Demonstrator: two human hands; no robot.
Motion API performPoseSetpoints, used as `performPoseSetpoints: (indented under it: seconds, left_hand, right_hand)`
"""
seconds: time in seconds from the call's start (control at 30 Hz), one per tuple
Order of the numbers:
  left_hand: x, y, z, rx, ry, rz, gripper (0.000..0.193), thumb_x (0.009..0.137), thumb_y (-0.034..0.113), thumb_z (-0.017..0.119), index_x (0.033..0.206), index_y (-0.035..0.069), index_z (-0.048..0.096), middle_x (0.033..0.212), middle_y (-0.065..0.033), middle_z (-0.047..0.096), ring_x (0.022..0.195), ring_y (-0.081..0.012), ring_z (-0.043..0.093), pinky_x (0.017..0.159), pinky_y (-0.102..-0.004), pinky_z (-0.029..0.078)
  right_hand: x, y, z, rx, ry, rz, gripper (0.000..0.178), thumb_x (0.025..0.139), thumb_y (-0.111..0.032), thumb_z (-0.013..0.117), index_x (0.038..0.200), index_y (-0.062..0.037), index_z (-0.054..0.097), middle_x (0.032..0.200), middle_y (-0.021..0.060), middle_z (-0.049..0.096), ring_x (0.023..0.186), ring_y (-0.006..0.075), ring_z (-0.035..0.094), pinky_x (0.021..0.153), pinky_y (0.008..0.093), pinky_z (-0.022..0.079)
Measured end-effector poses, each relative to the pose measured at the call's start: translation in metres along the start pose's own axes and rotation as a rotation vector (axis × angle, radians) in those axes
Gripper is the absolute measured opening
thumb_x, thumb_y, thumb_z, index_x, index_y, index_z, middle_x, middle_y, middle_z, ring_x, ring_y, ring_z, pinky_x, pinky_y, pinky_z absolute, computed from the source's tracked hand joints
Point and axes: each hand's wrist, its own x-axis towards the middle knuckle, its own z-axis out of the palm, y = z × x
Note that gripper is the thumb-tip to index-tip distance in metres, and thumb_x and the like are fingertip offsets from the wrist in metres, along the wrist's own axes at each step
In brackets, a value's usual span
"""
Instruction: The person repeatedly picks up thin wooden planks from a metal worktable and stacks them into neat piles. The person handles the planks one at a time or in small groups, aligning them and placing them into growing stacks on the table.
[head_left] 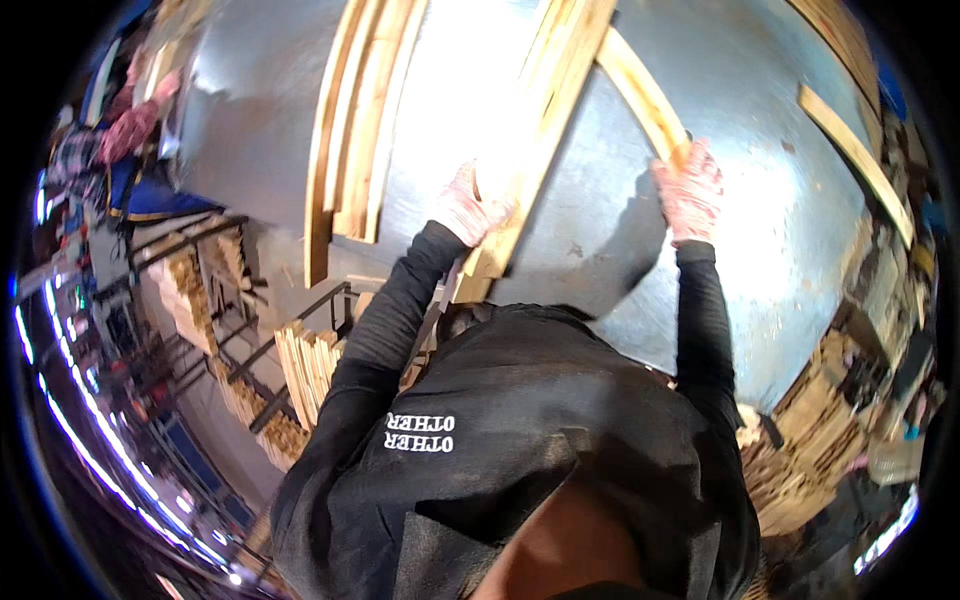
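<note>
A pale wooden strip [645,92] slants across the metal table, and my right hand [692,192], in a pinkish glove, is closed round its near end. The strip's far end meets a stack of long boards [553,115] in the middle. My left hand [468,207], gloved the same way, rests against the left side of that stack with its thumb spread from the fingers. Strong glare washes out the boards by its fingertips.
Several long boards [359,120] lie left of centre on the metal table [262,110]. One strip [858,163] lies at the right edge. Below left stand racks of stacked wood [303,362]; more wood [808,440] is piled at lower right. Another person's gloved hand [167,86] shows far left.
</note>
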Motion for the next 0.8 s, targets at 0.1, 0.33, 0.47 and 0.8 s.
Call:
performPoseSetpoints:
  seconds: [0.1, 0.33, 0.47, 0.8]
  left_hand:
    - [-0.021, -0.007, -0.033, -0.742, -0.121, -0.106, 0.075, 0.081, 0.034, 0.076, 0.136, -0.004, 0.042, 0.115, -0.0127, 0.062, 0.103, -0.0197, 0.061, 0.089, -0.0315, 0.050]
    - [-0.024, 0.034, -0.051, 0.366, 0.417, -0.132, 0.078, 0.078, 0.033, 0.076, 0.133, -0.009, 0.040, 0.124, -0.0275, 0.057, 0.114, -0.0337, 0.057, 0.098, -0.0368, 0.046]
    - [-0.019, 0.036, -0.041, 0.490, 0.107, -0.297, 0.093, 0.085, 0.052, 0.062, 0.148, -0.003, 0.023, 0.129, -0.0323, 0.053, 0.120, -0.0409, 0.054, 0.101, -0.0413, 0.045]
    - [-0.009, 0.006, -0.167, 0.734, 0.357, -0.488, 0.129, 0.054, 0.062, 0.084, 0.149, 0.004, 0.020, 0.146, -0.0308, 0.029, 0.130, -0.0433, 0.039, 0.104, -0.0548, 0.034]
  right_hand:
    - [0.008, 0.012, -0.009, -0.002, -0.119, -0.127, 0.081, 0.086, -0.049, 0.064, 0.145, -0.0023, 0.035, 0.125, 0.0226, 0.055, 0.114, 0.0375, 0.054, 0.096, 0.0462, 0.045]
    - [-0.045, -0.096, 0.011, 0.539, -0.489, -0.062, 0.044, 0.102, -0.043, 0.044, 0.114, -0.0028, 0.059, 0.094, 0.0138, 0.066, 0.073, 0.0286, 0.064, 0.072, 0.0385, 0.054]
    - [-0.066, -0.190, 0.054, 0.441, -0.238, -0.369, 0.068, 0.095, -0.050, 0.051, 0.135, 0.0046, 0.045, 0.127, 0.0269, 0.056, 0.119, 0.0395, 0.054, 0.101, 0.0432, 0.043]
    - [-0.063, -0.244, 0.044, 0.508, -0.368, -0.067, 0.127, 0.069, -0.053, 0.079, 0.152, 0.0024, 0.001, 0.150, 0.0335, 0.023, 0.140, 0.0449, 0.025, 0.116, 0.0479, 0.023]
